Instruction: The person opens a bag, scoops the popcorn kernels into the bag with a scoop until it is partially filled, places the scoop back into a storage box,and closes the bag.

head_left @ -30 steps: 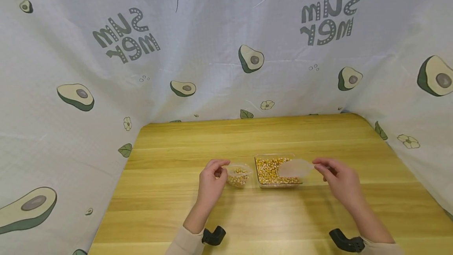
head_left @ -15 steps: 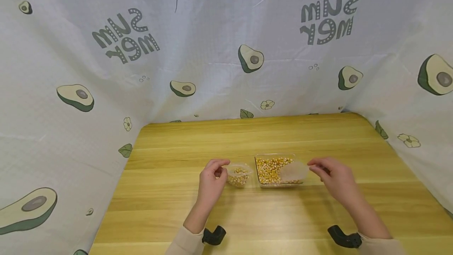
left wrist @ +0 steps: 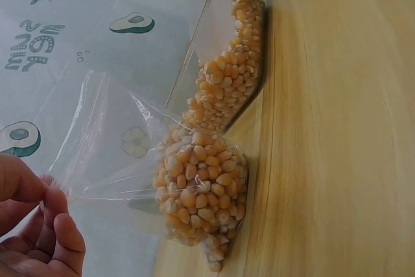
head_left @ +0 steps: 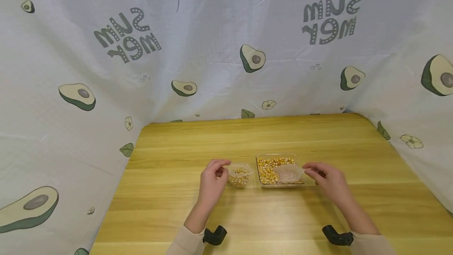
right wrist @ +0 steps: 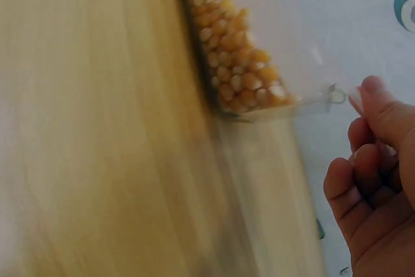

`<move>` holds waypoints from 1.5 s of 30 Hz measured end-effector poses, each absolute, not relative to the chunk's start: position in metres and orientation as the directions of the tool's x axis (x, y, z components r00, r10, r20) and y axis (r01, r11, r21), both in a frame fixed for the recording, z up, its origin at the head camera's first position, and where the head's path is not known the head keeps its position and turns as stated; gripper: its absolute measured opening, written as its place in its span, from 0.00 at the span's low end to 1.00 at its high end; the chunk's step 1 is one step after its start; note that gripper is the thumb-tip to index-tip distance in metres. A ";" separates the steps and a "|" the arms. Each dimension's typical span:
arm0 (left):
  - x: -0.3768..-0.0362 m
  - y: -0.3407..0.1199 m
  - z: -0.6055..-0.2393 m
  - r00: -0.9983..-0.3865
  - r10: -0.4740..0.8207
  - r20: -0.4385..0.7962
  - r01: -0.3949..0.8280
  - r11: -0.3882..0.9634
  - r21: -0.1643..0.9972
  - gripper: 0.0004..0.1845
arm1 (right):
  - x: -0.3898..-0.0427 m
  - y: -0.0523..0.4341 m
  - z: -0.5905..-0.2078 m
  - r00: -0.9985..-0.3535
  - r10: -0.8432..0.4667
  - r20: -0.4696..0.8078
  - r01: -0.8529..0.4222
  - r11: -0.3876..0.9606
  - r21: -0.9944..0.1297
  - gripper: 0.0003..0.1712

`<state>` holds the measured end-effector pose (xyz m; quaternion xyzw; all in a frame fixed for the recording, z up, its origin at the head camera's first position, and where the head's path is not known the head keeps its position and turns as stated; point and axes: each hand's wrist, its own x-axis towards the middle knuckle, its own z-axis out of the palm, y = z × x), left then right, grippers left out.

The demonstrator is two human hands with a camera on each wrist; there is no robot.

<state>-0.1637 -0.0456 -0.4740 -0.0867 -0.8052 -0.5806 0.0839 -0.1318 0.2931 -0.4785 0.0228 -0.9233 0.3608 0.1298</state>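
My left hand point(head_left: 213, 182) pinches the upper edge of a clear plastic bag point(left wrist: 104, 141), holding its mouth up. Corn kernels point(left wrist: 201, 186) fill the bottom of the bag, which sits on the table. Just right of it stands a clear rectangular container point(head_left: 281, 186) of yellow corn kernels point(head_left: 267, 168). With thumb and fingers my right hand point(head_left: 330, 180) pinches the end of a translucent white scoop point(head_left: 288, 173) at the container's right side. The scoop's broad part is down among the kernels, and its lower edge is hidden there.
The light wooden table point(head_left: 177, 148) extends around the bag and container. A white curtain point(head_left: 212, 89) printed with avocados hangs behind the table and along both sides. A black wrist mount point(head_left: 337, 236) sits on each forearm.
My right hand has moved left, pushing the scoop further left and deeper into the kernels in the container. My left hand and the bag have stayed in place.
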 end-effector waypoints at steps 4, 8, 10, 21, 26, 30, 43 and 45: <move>-0.163 -0.044 -0.473 -0.970 0.050 0.239 0.242 0.324 0.915 0.14 | -0.134 0.294 -0.487 -0.978 0.090 0.187 -0.071 0.702 -0.709 0.11; -0.163 -0.044 -0.473 -0.969 0.049 0.241 0.244 0.317 0.916 0.13 | -0.135 0.293 -0.492 -0.983 0.113 0.143 -0.033 0.663 -0.748 0.13; -0.163 -0.044 -0.474 -0.969 0.048 0.242 0.244 0.318 0.916 0.14 | -0.135 0.292 -0.495 -0.985 0.123 0.121 -0.015 0.640 -0.768 0.14; -0.163 -0.044 -0.474 -0.973 0.045 0.227 0.230 0.310 0.923 0.13 | -0.138 0.291 -0.507 -0.980 0.182 0.076 0.024 0.493 -0.870 0.16; -0.162 -0.044 -0.474 -0.973 0.047 0.225 0.228 0.316 0.921 0.13 | -0.138 0.290 -0.512 -0.976 0.212 0.047 0.043 0.402 -0.915 0.17; -0.161 -0.044 -0.474 -0.971 0.049 0.233 0.237 0.325 0.916 0.14 | -0.138 0.290 -0.515 -0.974 0.227 0.005 0.068 0.312 -0.948 0.19; -0.162 -0.045 -0.477 -0.976 0.044 0.212 0.215 0.313 0.925 0.14 | -0.136 0.286 -0.523 -0.973 0.219 -0.066 0.057 -0.047 -0.997 0.09; -0.162 -0.045 -0.477 -0.976 0.047 0.213 0.217 0.313 0.925 0.14 | -0.136 0.285 -0.523 -0.973 0.222 -0.064 0.053 -0.054 -0.997 0.08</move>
